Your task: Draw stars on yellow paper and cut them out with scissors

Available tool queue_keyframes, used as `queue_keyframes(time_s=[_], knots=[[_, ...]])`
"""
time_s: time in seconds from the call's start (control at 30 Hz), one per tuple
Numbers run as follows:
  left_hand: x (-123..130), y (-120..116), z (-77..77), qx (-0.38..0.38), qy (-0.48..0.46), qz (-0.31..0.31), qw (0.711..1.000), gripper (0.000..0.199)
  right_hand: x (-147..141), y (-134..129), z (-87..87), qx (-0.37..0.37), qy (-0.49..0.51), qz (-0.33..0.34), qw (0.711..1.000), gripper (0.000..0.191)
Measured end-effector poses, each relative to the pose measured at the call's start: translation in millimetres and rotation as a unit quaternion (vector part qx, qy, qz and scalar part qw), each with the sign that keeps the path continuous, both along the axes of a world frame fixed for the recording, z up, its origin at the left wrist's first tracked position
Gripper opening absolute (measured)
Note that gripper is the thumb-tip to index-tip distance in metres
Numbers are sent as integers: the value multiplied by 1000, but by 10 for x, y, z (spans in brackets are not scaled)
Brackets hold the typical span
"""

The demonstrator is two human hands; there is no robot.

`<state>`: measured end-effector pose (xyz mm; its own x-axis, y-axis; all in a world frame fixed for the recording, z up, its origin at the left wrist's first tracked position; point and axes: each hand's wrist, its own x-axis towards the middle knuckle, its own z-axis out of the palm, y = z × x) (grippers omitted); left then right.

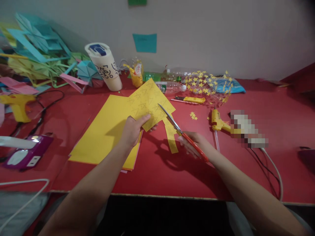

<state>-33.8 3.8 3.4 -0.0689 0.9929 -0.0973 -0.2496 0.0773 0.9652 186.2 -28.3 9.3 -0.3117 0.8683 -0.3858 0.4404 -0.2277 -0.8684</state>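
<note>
My left hand (134, 128) pinches a yellow sheet of paper (145, 101) covered in drawn star outlines, thumb on top and fingers beneath. In my right hand (197, 144) is a pair of scissors (180, 131) with red handles. Their blades look nearly closed and lie over the sheet's right edge; whether they touch it I cannot tell. A cut yellow paper strip (171, 137) lies below the blades. Under the left wrist rests a stack of yellow paper (105, 131). A few small cut-out stars (193, 115) form a little pile right of the scissors.
Behind stand a white tumbler (105, 67), plastic bottles (172, 87) and a star-covered clear object (204, 83). A yellow cutter (194, 100) lies nearby. Glue guns (218, 121) with cords flank the work area. Folded paper shapes (41, 49) crowd the left; a purple power strip (29, 157) sits nearer.
</note>
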Motion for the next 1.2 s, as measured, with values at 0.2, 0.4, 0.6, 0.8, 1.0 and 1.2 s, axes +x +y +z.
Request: queue_keyframes(time_s=[0.2, 0.4, 0.6, 0.8, 1.0, 1.2], knots=[[16, 20, -19, 1, 19, 29, 999, 37, 16, 4, -38, 37, -19, 25, 999, 52], [42, -24, -47, -17, -5, 6, 1000, 38, 28, -3, -53, 59, -24, 35, 997, 52], [53, -40, -52, -23, 4, 6, 1000, 37, 1, -24, -63, 27, 7, 18, 999, 52], [62, -50, -35, -26, -21, -2, 999, 36, -25, -30, -76, 12, 14, -4, 1000, 55], [51, -38, -75, -22, -12, 0, 1000, 34, -52, -46, -81, 19, 20, -4, 1000, 56], [75, -56, -68, -24, 3, -4, 1000, 35, -50, -60, -90, 44, 17, 13, 999, 54]])
